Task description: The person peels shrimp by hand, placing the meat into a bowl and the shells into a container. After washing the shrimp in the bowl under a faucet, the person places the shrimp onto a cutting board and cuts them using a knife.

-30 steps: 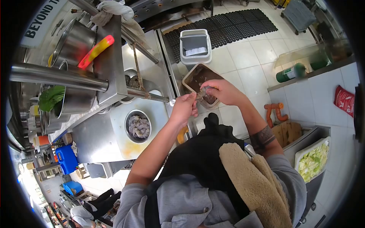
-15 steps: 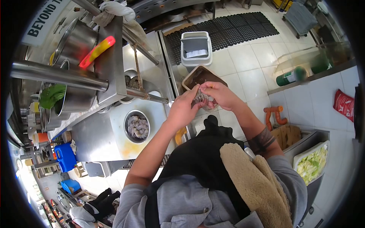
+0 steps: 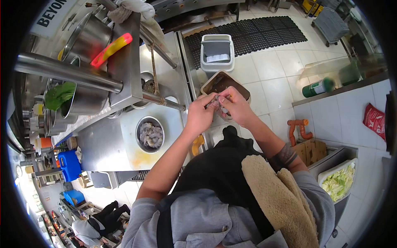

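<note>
Both hands meet over a brown bin (image 3: 212,81), pinching a small greyish raw shrimp (image 3: 215,101) between their fingertips. My left hand (image 3: 200,113) is closed on one side of it, and my right hand (image 3: 235,107) grips the other side with thumb and fingers. Fingers cover much of the shrimp, so its full shape is hidden. To the left, a steel bowl (image 3: 161,142) holds several grey shrimps (image 3: 150,134). That bowl rests on a white cutting board (image 3: 129,144) with a yellow stain.
A steel shelf (image 3: 124,62) with pots (image 3: 87,97) overhangs the counter (image 3: 97,151). Beyond the brown bin stands a white-rimmed grey bin (image 3: 217,64). A tray of cut greens (image 3: 338,180) sits at right. Another person (image 3: 93,227) is at lower left.
My fingers have shifted around the shrimp, with the right hand drawn in closer to the left. The view has moved slightly; the bowl of shrimps stays on the board.
</note>
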Available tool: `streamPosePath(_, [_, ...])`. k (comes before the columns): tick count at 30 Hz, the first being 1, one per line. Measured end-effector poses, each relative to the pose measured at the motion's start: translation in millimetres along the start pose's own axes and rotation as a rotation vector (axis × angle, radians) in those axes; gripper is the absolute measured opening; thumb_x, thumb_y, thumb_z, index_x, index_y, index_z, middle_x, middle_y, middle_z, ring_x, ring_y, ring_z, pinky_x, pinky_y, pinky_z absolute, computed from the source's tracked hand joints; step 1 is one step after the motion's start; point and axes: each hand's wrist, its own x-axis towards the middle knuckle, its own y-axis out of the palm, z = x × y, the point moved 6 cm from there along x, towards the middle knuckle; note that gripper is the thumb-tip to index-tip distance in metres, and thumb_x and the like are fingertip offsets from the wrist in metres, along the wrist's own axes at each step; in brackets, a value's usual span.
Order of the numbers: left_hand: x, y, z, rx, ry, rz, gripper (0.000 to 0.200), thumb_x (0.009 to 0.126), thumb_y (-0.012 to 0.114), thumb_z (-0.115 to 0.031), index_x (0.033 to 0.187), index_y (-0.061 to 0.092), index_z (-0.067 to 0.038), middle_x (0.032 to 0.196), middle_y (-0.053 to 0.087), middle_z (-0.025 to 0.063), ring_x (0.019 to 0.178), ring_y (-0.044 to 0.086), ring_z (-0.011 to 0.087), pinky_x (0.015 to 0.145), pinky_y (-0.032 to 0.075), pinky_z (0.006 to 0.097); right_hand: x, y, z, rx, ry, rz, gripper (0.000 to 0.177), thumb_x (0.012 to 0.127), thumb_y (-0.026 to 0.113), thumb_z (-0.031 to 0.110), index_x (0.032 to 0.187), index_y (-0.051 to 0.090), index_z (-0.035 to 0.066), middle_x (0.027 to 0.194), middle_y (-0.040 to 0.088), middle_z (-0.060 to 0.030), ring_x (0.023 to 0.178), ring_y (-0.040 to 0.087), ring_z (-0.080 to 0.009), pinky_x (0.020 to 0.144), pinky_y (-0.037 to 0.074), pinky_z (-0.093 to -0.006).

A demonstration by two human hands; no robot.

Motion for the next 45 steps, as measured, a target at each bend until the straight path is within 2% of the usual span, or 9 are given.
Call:
streamPosePath(7, [12, 9, 25, -0.351, -0.127, -0.098, 0.02, 0.103, 0.062, -0.008, 0.113, 0.076, 0.001, 0.087, 0.072, 0.0054, 0.077, 0.064, 0.0113, 0.071, 0.052, 0.029, -1, -2, -16, -0.192, -0.187, -0.132, 0.009, 0.106, 0.056, 0.001, 0.113, 0.053, 0.004, 0.107, 0.059, -0.0044, 0.095, 0.059, -0.0104, 0.083, 0.051, -0.0275])
streamPosePath(11, [11, 14, 34, -0.508, -0.306, -0.076, 0.021, 0.105, 0.06, -0.01, 0.108, 0.077, 0.002, 0.082, 0.071, 0.0062, 0.073, 0.062, 0.0122, 0.066, 0.05, 0.029, -8, -3, -4, -0.342, -0.466, -0.112, 0.018, 0.1, 0.058, -0.007, 0.116, 0.054, 0.002, 0.111, 0.059, -0.0081, 0.101, 0.06, -0.0138, 0.088, 0.051, -0.0293])
streamPosePath(14, [10, 17, 56, -0.624, -0.456, -0.032, 0.022, 0.107, 0.057, -0.012, 0.107, 0.074, 0.002, 0.088, 0.072, 0.0072, 0.071, 0.063, 0.0129, 0.062, 0.05, 0.0291, -20, 0, 23, -0.563, -0.518, -0.04, 0.023, 0.098, 0.058, -0.009, 0.119, 0.054, 0.001, 0.11, 0.059, -0.0096, 0.103, 0.061, -0.0152, 0.089, 0.051, -0.0294])
streamPosePath(19, [2, 23, 43, -1.032, -0.587, 0.252, 0.019, 0.109, 0.055, -0.018, 0.11, 0.065, -0.001, 0.093, 0.07, 0.0083, 0.077, 0.067, 0.0179, 0.074, 0.055, 0.0303, -12, -13, 22, -0.438, -0.408, -0.053, 0.024, 0.099, 0.058, -0.008, 0.121, 0.055, 0.002, 0.11, 0.06, -0.008, 0.104, 0.06, -0.0135, 0.09, 0.051, -0.0292])
streamPosePath(23, [1, 13, 18, -0.931, -0.536, 0.15, 0.022, 0.11, 0.056, -0.021, 0.107, 0.066, -0.002, 0.093, 0.069, 0.0046, 0.072, 0.064, 0.0135, 0.071, 0.054, 0.0283, -4, -19, 11, -0.265, -0.365, -0.1, 0.023, 0.1, 0.058, -0.006, 0.122, 0.057, 0.001, 0.111, 0.06, -0.0081, 0.099, 0.062, -0.0124, 0.088, 0.052, -0.0287])
streamPosePath(28, [0, 13, 42, -0.573, -0.41, 0.283, 0.025, 0.11, 0.057, -0.025, 0.099, 0.065, -0.004, 0.089, 0.066, 0.0036, 0.071, 0.057, 0.0126, 0.068, 0.047, 0.0269, 1, -19, 11, -0.233, -0.338, -0.082, 0.025, 0.102, 0.057, -0.005, 0.127, 0.058, 0.002, 0.113, 0.062, -0.0027, 0.102, 0.06, -0.0094, 0.091, 0.05, -0.0264])
streamPosePath(37, [-10, 29, 46, -0.958, -0.52, 0.151, 0.029, 0.11, 0.055, -0.027, 0.091, 0.058, -0.006, 0.075, 0.051, 0.0002, 0.064, 0.042, 0.012, 0.06, 0.037, 0.0273, 2, -29, 6, -0.279, -0.277, -0.026, 0.021, 0.102, 0.06, 0.002, 0.121, 0.067, 0.004, 0.107, 0.068, -0.0052, 0.1, 0.064, -0.0132, 0.089, 0.052, -0.0297])
streamPosePath(42, [-24, 32, 55, -0.983, -0.544, 0.151, 0.025, 0.11, 0.055, -0.023, 0.094, 0.061, -0.006, 0.076, 0.052, -0.001, 0.065, 0.044, 0.01, 0.059, 0.038, 0.0268, -1, -47, 12, -0.624, -0.375, 0.025, 0.02, 0.103, 0.057, 0.0, 0.121, 0.066, 0.002, 0.117, 0.064, -0.0016, 0.098, 0.061, -0.0104, 0.088, 0.051, -0.026])
streamPosePath(45, [-22, 10, 62, -0.812, -0.485, 0.135, 0.028, 0.11, 0.054, -0.024, 0.092, 0.065, -0.005, 0.075, 0.056, -0.0003, 0.065, 0.047, 0.0102, 0.06, 0.04, 0.027, 3, -104, 6, -0.624, -0.338, -0.148, 0.018, 0.103, 0.059, 0.002, 0.119, 0.066, 0.002, 0.112, 0.066, -0.0031, 0.093, 0.062, -0.0121, 0.083, 0.052, -0.027])
